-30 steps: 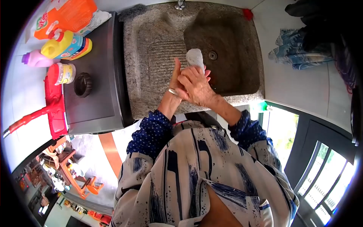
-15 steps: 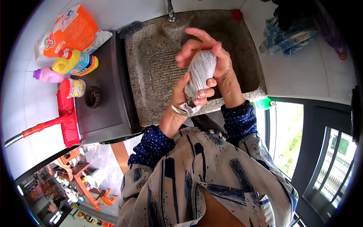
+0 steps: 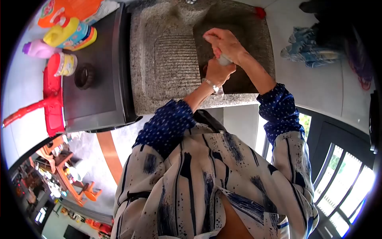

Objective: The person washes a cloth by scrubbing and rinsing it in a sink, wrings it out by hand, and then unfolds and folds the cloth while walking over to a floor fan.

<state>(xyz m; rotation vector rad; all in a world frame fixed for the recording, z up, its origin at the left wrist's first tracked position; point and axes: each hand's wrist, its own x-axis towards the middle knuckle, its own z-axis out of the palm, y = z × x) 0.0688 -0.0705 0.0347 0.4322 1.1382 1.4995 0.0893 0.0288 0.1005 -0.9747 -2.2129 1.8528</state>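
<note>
Over the basin of the stone sink point(image 3: 143, 85), my left hand point(image 3: 218, 73) is closed round the lower part of a pale wet cloth point(image 3: 225, 60). Most of the cloth is hidden between my hands; a small end hangs near the bracelet on my left wrist. Just above it, my right hand point(image 3: 227, 44) is wrapped on the upper part of the cloth, its fingers bent to the left. The ribbed washboard point(image 3: 175, 59) lies left of both hands.
A dark cabinet top point(image 3: 95, 95) at the left carries a yellow bottle point(image 3: 73, 35), a pink bottle point(image 3: 41, 48), a red-lidded jar point(image 3: 63, 64) and a dark round dish point(image 3: 84, 76). A red brush point(image 3: 53, 101) leans there. Blue cloth point(image 3: 306, 47) hangs right.
The cloth, held up in front of the washboard half a second ago, is now lower over the right basin. Both hands have moved right with it and closed more tightly round it.
</note>
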